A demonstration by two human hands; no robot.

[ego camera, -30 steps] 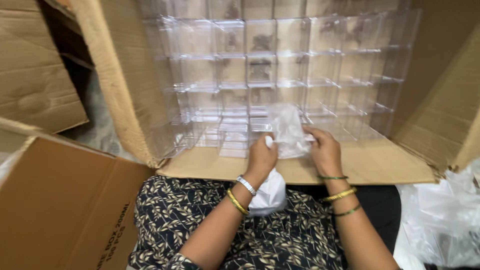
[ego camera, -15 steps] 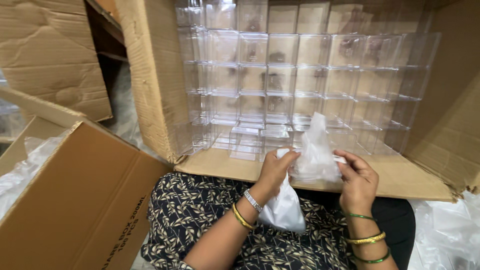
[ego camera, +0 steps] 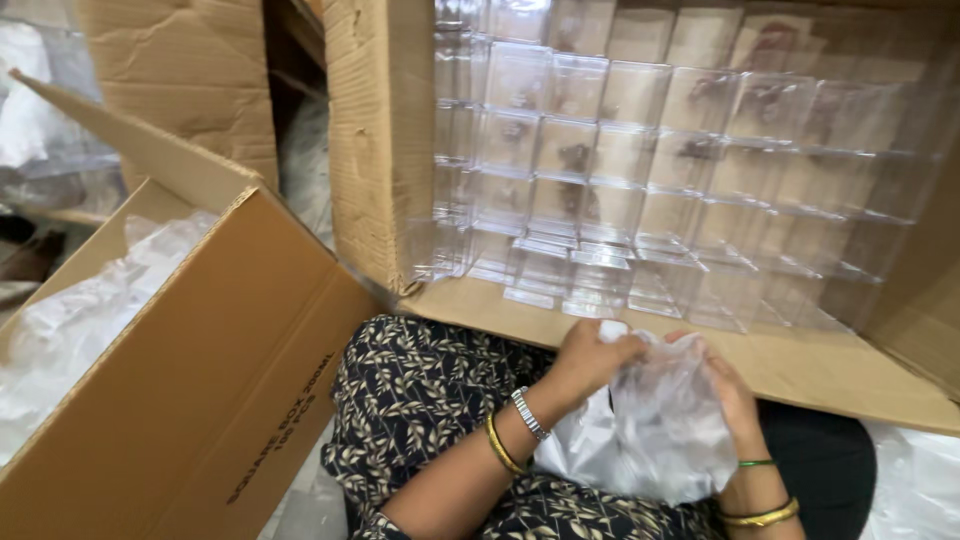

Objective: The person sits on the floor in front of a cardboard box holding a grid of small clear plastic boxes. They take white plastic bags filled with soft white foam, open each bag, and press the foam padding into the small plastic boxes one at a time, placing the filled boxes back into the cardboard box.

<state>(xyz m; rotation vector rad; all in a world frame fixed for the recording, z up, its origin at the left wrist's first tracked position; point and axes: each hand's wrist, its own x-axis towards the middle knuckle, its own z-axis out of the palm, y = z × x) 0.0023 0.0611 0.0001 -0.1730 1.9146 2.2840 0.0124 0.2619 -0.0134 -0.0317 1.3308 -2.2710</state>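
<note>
- Gripping item: left hand [ego camera: 590, 352], fingers curled and pinched onto the upper left edge of a clear plastic bag [ego camera: 650, 425]; silver watch band and gold bangle at the wrist.
- Right hand [ego camera: 725, 385], fingers bent and closed on the bag's upper right side, partly hidden behind the film; green and gold bangles at the wrist.
- Clear plastic bag: crumpled, translucent, held between both hands above the lap; its bulk hangs below and between the hands, over the leaf-print dark garment [ego camera: 430, 400].
- Large cardboard carton [ego camera: 375, 140]: lying on its side directly ahead of the hands, open face toward the person, lower flap [ego camera: 800, 370] just beyond the fingertips.
- Clear square plastic boxes [ego camera: 640, 160]: stacked in rows inside the carton, filling its back; contents cannot be told.
- Second brown carton [ego camera: 200, 370]: at the person's left, open, holding more crumpled clear film [ego camera: 90, 310].
</note>
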